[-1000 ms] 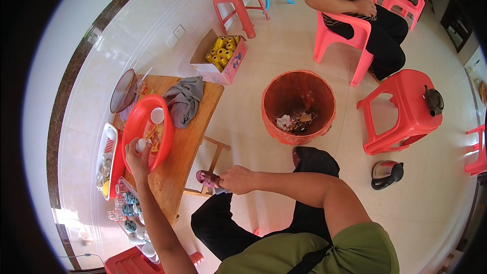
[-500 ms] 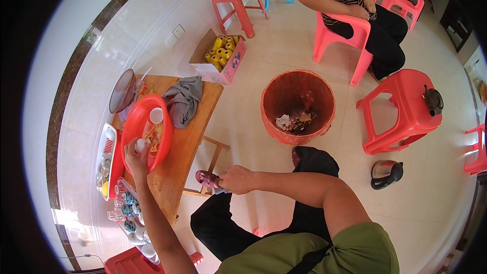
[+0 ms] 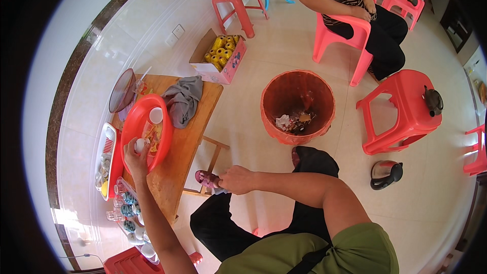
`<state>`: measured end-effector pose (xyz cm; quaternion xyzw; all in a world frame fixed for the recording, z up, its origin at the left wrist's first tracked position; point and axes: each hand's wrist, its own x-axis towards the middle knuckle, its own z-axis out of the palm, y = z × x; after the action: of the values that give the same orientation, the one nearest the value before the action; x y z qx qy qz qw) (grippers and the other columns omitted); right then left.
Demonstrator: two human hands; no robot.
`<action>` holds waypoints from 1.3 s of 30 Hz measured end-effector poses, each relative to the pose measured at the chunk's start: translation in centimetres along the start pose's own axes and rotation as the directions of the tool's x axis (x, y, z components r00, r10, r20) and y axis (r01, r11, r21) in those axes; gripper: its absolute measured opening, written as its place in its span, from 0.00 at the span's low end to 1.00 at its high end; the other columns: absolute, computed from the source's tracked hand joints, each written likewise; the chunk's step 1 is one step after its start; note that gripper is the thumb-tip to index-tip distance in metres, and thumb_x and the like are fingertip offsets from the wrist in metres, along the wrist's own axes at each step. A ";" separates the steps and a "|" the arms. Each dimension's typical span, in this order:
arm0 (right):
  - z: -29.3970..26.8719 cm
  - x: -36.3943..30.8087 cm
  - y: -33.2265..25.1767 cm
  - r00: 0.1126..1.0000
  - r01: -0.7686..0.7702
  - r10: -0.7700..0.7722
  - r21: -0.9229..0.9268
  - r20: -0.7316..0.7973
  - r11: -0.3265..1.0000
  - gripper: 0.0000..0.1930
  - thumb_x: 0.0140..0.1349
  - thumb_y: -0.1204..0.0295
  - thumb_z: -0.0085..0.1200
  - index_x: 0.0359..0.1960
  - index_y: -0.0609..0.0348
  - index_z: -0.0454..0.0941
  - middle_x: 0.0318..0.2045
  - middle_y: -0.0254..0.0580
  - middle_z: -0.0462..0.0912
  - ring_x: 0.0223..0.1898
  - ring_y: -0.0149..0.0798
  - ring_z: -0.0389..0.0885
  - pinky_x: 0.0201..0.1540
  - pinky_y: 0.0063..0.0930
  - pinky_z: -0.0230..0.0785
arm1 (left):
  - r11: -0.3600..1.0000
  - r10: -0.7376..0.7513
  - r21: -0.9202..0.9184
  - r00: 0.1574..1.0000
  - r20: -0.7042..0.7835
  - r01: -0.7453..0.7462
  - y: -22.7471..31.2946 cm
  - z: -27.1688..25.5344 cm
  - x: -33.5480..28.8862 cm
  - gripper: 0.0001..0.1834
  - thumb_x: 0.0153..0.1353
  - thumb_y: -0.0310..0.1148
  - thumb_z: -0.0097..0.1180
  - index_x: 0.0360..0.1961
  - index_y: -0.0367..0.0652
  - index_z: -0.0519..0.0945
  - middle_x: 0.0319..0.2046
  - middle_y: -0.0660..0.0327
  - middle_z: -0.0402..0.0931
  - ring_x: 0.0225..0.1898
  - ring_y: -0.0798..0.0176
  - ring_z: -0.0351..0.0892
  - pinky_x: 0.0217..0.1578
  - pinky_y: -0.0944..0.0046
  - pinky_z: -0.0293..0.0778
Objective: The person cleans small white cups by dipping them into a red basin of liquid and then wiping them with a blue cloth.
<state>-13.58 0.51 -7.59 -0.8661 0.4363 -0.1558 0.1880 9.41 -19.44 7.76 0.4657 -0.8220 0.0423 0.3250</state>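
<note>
My left hand [image 3: 136, 161] pinches a small white cup [image 3: 141, 145] at the near left side of a red plastic basin [image 3: 133, 113]. Inside the basin are another white cup [image 3: 156, 115] and some orange-yellow scraps under shallow liquid. The basin rests on a wooden table [image 3: 175, 172]. Over my knee my right hand [image 3: 237, 179] is closed, its fingers curled. A pale greyish bit [image 3: 219, 191] shows under its fingers, too small to name.
A grey cloth [image 3: 183, 99] lies beside the basin. Left of it are a white tray [image 3: 107, 137] and a rack of glasses [image 3: 129, 213]. A lined red bin [image 3: 298, 134] stands ahead, a red stool [image 3: 406, 89] and kettle [image 3: 386, 174] right. A person [image 3: 337, 0] sits beyond.
</note>
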 end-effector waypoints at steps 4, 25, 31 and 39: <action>0.2 0.0 0.0 1.000 0.002 -0.002 0.009 -0.018 1.000 0.13 0.50 0.65 0.60 0.36 0.57 0.78 0.36 0.46 0.78 0.37 0.48 0.79 0.37 0.41 0.72 | 1.000 -0.004 -0.001 1.000 0.007 0.004 0.2 -0.1 0.0 0.23 0.45 0.32 0.69 0.43 0.36 0.77 0.33 0.54 0.72 0.34 0.55 0.74 0.36 0.60 0.72; 0.1 0.0 0.0 1.000 0.010 -0.010 0.010 -0.026 1.000 0.14 0.50 0.64 0.60 0.37 0.56 0.78 0.35 0.45 0.78 0.36 0.48 0.80 0.37 0.41 0.72 | 1.000 -0.007 0.002 1.000 0.014 0.007 0.1 -0.1 0.0 0.23 0.46 0.33 0.69 0.43 0.36 0.77 0.33 0.54 0.72 0.34 0.55 0.75 0.37 0.60 0.72; 0.0 -0.1 0.0 1.000 0.012 -0.011 0.015 -0.020 1.000 0.15 0.50 0.64 0.61 0.38 0.56 0.77 0.35 0.46 0.78 0.36 0.48 0.80 0.36 0.41 0.72 | 1.000 0.021 0.019 1.000 0.006 -0.021 -0.1 -0.1 0.0 0.22 0.47 0.33 0.68 0.43 0.36 0.77 0.33 0.53 0.72 0.34 0.54 0.74 0.37 0.59 0.72; 0.1 0.0 0.1 1.000 0.016 -0.015 0.023 -0.013 1.000 0.14 0.50 0.64 0.60 0.38 0.55 0.78 0.35 0.45 0.78 0.36 0.48 0.80 0.37 0.41 0.72 | 1.000 -0.003 0.003 1.000 0.018 0.003 0.2 -0.1 0.0 0.22 0.47 0.32 0.68 0.43 0.36 0.77 0.33 0.53 0.72 0.34 0.54 0.74 0.37 0.59 0.72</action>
<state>-13.61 0.47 -7.75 -0.8662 0.4290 -0.1676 0.1938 9.30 -19.32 7.91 0.4677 -0.8242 0.0391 0.3170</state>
